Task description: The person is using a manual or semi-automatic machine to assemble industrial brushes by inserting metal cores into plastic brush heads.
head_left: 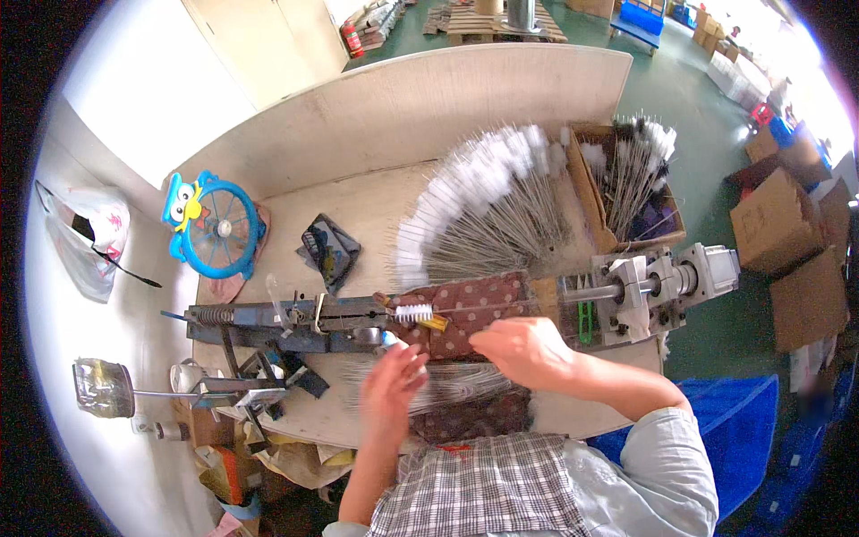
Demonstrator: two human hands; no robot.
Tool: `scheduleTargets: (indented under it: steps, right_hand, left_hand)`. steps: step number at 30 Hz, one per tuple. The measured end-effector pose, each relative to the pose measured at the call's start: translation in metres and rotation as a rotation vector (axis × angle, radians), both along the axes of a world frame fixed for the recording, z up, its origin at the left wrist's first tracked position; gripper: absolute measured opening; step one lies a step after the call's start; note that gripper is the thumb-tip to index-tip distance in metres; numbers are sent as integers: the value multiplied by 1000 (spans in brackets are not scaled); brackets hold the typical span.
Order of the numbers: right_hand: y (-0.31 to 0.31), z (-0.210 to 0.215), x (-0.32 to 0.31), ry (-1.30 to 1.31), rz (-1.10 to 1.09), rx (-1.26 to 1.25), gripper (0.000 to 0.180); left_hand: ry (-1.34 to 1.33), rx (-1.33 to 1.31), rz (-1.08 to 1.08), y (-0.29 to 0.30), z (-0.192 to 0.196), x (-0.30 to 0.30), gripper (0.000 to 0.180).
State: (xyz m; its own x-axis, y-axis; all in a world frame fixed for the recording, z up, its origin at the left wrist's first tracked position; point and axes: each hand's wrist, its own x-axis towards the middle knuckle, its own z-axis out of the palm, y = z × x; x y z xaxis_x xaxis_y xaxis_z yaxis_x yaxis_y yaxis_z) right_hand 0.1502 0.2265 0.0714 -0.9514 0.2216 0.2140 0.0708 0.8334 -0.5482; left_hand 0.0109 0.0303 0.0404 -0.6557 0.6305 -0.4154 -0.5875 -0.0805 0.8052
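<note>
My left hand [391, 385] is hovering at the near side of the machine bed [259, 334]; its fingers are bending inward, but blur is obscuring them, so I cannot tell whether they are pinching anything. A small white, blue-tipped piece [389, 339] is showing just beside those fingertips. My right hand [532, 352] is hovering over the brown dotted cloth [479, 300], with its fingers bending close together and pointing left; I cannot tell whether they are gripping anything. The white-bristled brush [413, 312] is lying lengthwise on the bed, near the left end of the cloth, and a yellow piece [437, 324] is resting just beside it. Beyond the bed, long-stemmed white brushes [488, 201] are lying fanned out, near a cardboard box [591, 201].
</note>
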Motion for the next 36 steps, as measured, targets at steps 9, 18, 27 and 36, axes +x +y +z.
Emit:
scheduleTargets:
  steps: [9, 18, 27, 36]
  right_hand:
    - [-3, -23, 16, -309, 42, 189, 8]
    - [-2, -23, 32, -343, -121, 130, 11]
    - [3, -37, 44, -367, -94, 180, 17]
    - [-7, -23, 33, -223, -84, 260, 22]
  left_hand:
    - [209, -76, 932, -263, -85, -128, 44]
    - [183, -289, 1054, -218, -84, -109, 39]
    - [-34, 173, 137, -13, -33, -2, 34]
    - [-859, 581, -46, 16, 96, -23, 41]
